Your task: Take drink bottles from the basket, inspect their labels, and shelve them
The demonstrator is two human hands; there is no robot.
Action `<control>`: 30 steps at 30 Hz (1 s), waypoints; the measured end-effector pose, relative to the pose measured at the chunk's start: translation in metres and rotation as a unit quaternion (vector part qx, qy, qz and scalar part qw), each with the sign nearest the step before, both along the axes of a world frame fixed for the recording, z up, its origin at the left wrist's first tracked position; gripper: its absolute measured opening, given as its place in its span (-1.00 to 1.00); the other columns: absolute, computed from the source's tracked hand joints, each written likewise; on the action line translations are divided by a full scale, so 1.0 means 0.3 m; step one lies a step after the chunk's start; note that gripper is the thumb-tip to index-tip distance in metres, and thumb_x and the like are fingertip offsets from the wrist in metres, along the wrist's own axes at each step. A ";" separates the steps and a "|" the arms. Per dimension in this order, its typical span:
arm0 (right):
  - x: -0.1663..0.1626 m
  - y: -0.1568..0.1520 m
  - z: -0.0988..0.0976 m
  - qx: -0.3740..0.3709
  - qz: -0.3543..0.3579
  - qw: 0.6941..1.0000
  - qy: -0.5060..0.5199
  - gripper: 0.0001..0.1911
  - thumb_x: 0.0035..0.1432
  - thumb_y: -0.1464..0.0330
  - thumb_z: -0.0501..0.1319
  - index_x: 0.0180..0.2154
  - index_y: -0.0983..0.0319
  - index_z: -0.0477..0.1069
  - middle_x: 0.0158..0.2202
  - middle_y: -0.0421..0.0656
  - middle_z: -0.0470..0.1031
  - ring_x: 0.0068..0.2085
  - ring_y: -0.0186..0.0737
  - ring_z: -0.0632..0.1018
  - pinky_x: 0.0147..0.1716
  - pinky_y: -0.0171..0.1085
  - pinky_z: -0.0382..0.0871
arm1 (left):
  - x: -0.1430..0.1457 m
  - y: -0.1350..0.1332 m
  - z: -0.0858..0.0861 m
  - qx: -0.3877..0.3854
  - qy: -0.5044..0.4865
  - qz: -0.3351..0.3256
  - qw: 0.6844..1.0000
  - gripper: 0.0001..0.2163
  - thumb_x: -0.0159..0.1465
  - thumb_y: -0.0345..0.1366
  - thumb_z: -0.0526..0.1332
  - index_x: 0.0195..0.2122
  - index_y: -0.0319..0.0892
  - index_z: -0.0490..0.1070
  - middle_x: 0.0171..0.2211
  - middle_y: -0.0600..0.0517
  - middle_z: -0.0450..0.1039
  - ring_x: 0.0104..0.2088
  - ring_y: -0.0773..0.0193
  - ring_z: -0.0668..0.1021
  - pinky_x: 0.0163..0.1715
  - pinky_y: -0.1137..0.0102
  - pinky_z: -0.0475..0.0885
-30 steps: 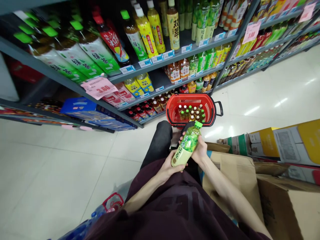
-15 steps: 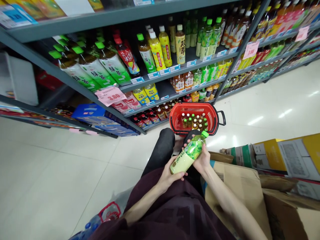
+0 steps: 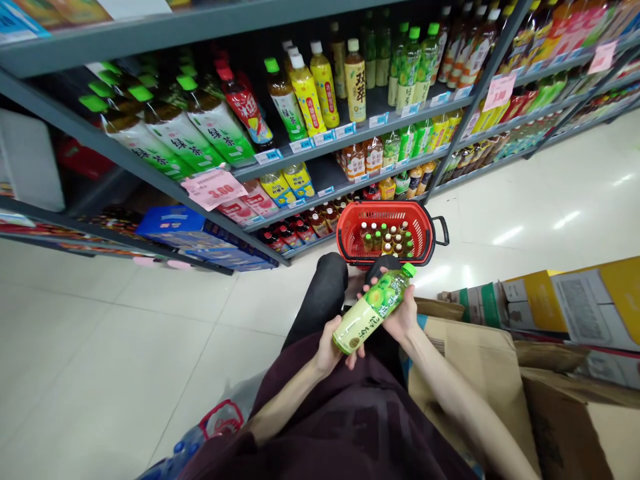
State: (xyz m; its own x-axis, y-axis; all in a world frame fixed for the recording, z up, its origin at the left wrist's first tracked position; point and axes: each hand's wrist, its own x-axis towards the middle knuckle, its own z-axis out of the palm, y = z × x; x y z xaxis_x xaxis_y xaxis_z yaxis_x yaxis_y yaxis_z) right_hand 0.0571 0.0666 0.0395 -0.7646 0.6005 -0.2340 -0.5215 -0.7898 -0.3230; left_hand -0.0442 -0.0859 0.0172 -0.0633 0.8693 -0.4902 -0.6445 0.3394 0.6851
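Note:
A green tea bottle [image 3: 373, 312] with a bright green cap lies slanted across both hands above my lap, its cap toward the upper right. My left hand [image 3: 330, 348] is closed round the bottom end, the thumb partly hidden by the bottle. Near the cap, my right hand [image 3: 401, 316] grips the upper part, with fingertips showing on the far side. Just beyond my knees a red shopping basket [image 3: 431, 235] stands on the floor, holding several capped bottles [image 3: 387, 241].
Ahead runs a grey shelf unit [image 3: 300, 150] of bottled drinks, with a pink price tag [image 3: 215, 189] on its edge. Cardboard boxes [image 3: 470, 373] are stacked at my right. Wrapped bottles [image 3: 180, 453] lie on the floor at lower left. Blue cartons [image 3: 175, 227] sit left of the shelves.
The bottle has rolled in my hands, so its label faces differently. My left hand has shifted slightly left at the bottle's bottom and its fingers have moved.

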 end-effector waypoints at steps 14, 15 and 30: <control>0.000 0.011 0.002 -0.024 -0.005 0.999 -0.042 -0.38 -0.08 -0.06 0.47 -0.03 0.08 0.51 -0.15 -0.15 0.64 0.02 0.07 0.61 0.09 0.16 0.48 | 0.023 0.016 0.022 -0.003 0.013 0.026 1.000 -0.25 0.27 0.29 0.00 -0.03 -0.41 0.49 -0.54 -0.10 0.56 -0.67 0.33 0.43 -0.60 0.43 0.29; 0.001 0.012 0.002 -0.024 -0.004 0.999 -0.042 -0.38 -0.07 -0.06 0.47 -0.03 0.08 0.51 -0.15 -0.15 0.64 0.02 0.07 0.61 0.09 0.16 0.48 | 0.024 0.015 0.021 -0.003 0.010 0.026 1.000 -0.25 0.26 0.30 0.01 -0.04 -0.40 0.50 -0.53 -0.11 0.56 -0.66 0.32 0.45 -0.59 0.43 0.31; -0.013 0.033 -0.021 -0.052 -0.054 0.993 -0.089 -0.56 0.03 0.03 0.43 -0.11 0.11 0.54 -0.18 -0.19 0.67 -0.14 -0.06 0.65 -0.10 -0.04 0.58 | 0.057 0.030 -0.029 0.036 0.083 0.024 0.996 -0.32 0.22 0.21 0.27 0.04 -0.39 0.44 -0.36 -0.16 0.58 -0.50 0.21 0.58 -0.67 0.47 0.34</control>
State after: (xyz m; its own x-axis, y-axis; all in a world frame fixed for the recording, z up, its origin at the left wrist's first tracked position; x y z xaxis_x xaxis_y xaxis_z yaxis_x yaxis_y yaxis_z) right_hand 0.0533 0.0764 0.0331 -0.6373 0.6425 -0.4255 -0.5475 -0.7661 -0.3367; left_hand -0.0272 -0.0768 0.0084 -0.1808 0.8955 -0.4067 -0.5346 0.2576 0.8049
